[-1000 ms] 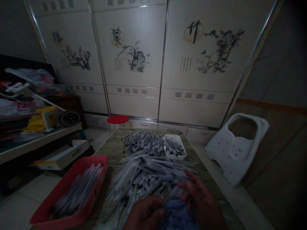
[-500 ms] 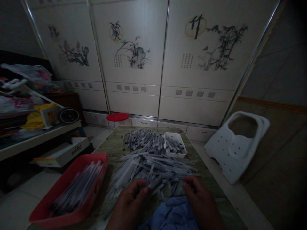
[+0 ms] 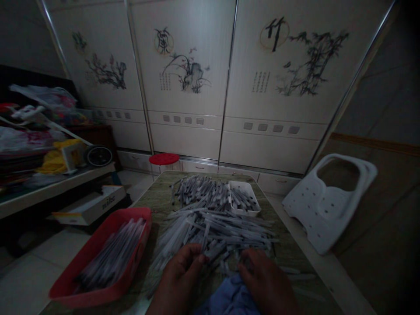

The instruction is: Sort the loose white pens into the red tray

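Note:
Near the front of the table, my left hand point(image 3: 183, 271) pinches a slim clear pen point(image 3: 205, 236) that points up and away. My right hand point(image 3: 262, 275) is curled with its fingers closed, beside the near edge of the pile; what it holds, if anything, is too dark to make out. A big heap of clear pens and tubes point(image 3: 223, 225) spreads beyond both hands. Behind it lie shorter pieces with dark ends point(image 3: 200, 190), and a white tray point(image 3: 257, 213) holds more of them. Blue cloth point(image 3: 231, 297) lies between my forearms.
A red basket point(image 3: 144, 245) with long clear pens stands at the table's left. Beyond the table point(image 3: 157, 205) is a red stool point(image 3: 164, 159). A white plastic folded piece point(image 3: 328, 201) leans at the right, and a loaded shelf point(image 3: 65, 181) stands left.
My right hand has moved left, closer to my left hand, and covers more of the blue cloth. My left hand keeps its pinch. The whole view has shifted slightly.

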Demonstrator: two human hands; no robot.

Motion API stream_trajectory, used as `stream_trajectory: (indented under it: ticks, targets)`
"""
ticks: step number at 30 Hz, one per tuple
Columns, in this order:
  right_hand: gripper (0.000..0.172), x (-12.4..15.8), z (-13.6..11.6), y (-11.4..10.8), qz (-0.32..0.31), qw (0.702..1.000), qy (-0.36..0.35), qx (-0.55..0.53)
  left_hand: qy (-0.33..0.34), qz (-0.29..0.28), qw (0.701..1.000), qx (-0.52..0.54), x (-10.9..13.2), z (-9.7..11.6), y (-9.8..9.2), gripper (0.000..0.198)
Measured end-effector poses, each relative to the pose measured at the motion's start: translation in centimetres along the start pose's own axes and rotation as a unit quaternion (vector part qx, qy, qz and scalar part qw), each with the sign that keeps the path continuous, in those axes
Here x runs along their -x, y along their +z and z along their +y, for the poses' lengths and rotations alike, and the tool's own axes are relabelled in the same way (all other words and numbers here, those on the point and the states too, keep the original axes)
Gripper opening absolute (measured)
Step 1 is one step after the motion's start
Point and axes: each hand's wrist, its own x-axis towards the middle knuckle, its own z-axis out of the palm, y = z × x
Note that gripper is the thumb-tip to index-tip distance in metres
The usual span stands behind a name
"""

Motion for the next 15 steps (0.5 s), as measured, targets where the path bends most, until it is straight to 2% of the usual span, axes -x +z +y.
stream_trajectory:
  ticks: [4,10,15]
  targets:
    - [0.018,-0.2,-0.2,0.0,0.012,1.000,-0.009,-0.017,0.006,0.014,1.000,-0.020,-0.1,-0.1,-0.3,0.022]
    - [0.020,-0.3,-1.0,0.9,0.048,0.997,-0.059,-0.021,0.021,0.012,0.997,-0.077,-0.3,0.2,-0.9,0.020]
    - [0.025,-0.6,-1.1,0.9,0.059,0.997,-0.049,-0.001,0.011,0.007,0.999,-0.050,-0.4,-0.3,-1.5,0.025]
